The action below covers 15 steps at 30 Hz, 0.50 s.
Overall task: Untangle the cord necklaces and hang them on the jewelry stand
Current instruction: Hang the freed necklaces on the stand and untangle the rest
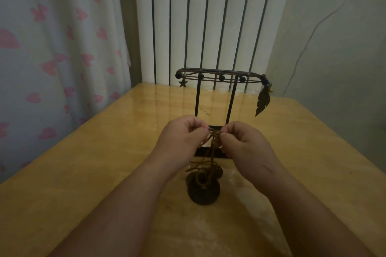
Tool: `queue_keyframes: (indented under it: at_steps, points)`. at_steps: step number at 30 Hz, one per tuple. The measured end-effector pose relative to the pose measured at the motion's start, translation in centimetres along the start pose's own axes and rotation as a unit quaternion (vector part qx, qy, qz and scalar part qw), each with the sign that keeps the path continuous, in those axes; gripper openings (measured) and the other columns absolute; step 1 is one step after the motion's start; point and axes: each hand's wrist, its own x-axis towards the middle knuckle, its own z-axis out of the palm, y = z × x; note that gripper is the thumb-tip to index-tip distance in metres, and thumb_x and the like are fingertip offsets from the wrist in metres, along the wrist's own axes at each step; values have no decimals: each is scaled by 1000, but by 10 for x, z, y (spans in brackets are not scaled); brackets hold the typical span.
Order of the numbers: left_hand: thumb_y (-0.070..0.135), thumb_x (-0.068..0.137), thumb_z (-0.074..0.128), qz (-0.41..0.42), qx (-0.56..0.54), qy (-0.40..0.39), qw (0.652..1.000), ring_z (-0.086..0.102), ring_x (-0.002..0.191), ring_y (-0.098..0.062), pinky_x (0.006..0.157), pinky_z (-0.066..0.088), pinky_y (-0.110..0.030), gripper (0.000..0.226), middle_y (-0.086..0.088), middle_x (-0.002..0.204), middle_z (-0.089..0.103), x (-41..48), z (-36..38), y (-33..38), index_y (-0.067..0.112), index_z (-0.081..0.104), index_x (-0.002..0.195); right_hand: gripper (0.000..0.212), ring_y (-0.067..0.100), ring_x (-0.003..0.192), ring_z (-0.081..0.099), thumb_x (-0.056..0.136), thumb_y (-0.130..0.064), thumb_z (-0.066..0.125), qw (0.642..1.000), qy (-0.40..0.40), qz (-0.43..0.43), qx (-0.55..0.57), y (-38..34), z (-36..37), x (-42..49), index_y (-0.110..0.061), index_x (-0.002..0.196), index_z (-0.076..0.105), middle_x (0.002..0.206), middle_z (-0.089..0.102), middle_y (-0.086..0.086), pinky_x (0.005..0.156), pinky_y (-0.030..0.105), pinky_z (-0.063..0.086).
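A black metal jewelry stand (pixel 197 98) stands on the wooden table (pixel 83 173), its base partly hidden behind my hands. Brown cord necklaces lie along its top bar (pixel 219 73); a star charm (pixel 182 83) hangs at the left end and a dark feather pendant (pixel 262 102) at the right. In front of the stand my left hand (pixel 181 135) and my right hand (pixel 244 142) pinch a knotted tangle of brown cord (pixel 214 133) between them. The cord runs down to a round dark pendant (pixel 203 192) and beads resting on the table.
A white ribbed radiator (pixel 208 16) stands behind the table. A curtain with pink hearts (pixel 52 48) hangs at the left, and a pale wall with a thin cable (pixel 313 33) is at the right.
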Motion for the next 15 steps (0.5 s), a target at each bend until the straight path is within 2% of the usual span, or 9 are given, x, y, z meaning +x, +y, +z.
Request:
queue_keyframes:
  at_steps: [4, 7, 11, 15]
  points:
    - [17, 92, 55, -15, -16, -19, 1000, 56, 69, -12, 61, 44, -27, 14, 3, 75, 63, -1, -1, 1, 21, 68, 87, 12, 19, 81, 64, 94, -25, 53, 1000, 0, -5, -3, 2, 0, 0, -26, 88, 63, 84, 68, 0, 77, 42, 58]
    - [22, 93, 57, -6, -10, -35, 999, 59, 71, -8, 63, 46, -27, 14, 9, 75, 66, -1, -2, 0, 25, 71, 93, 11, 11, 79, 64, 95, -26, 53, 1000, 0, -15, -4, 4, -1, 1, -29, 89, 62, 84, 68, -3, 74, 33, 57]
    - [23, 93, 60, -7, 9, -39, 999, 59, 67, -5, 61, 47, -24, 13, 13, 67, 65, 1, -2, -2, 27, 72, 89, 10, 6, 78, 61, 95, -28, 54, 999, 8, -31, -10, 5, -1, 1, -31, 89, 61, 83, 66, -6, 68, 21, 54]
    - [19, 94, 57, -21, -13, -24, 999, 59, 70, -12, 61, 48, -25, 13, 3, 76, 65, 2, -1, -2, 22, 69, 90, 9, 9, 80, 61, 95, -29, 54, 1000, 8, -27, -4, 4, 1, 0, -30, 90, 62, 85, 66, -5, 71, 26, 54]
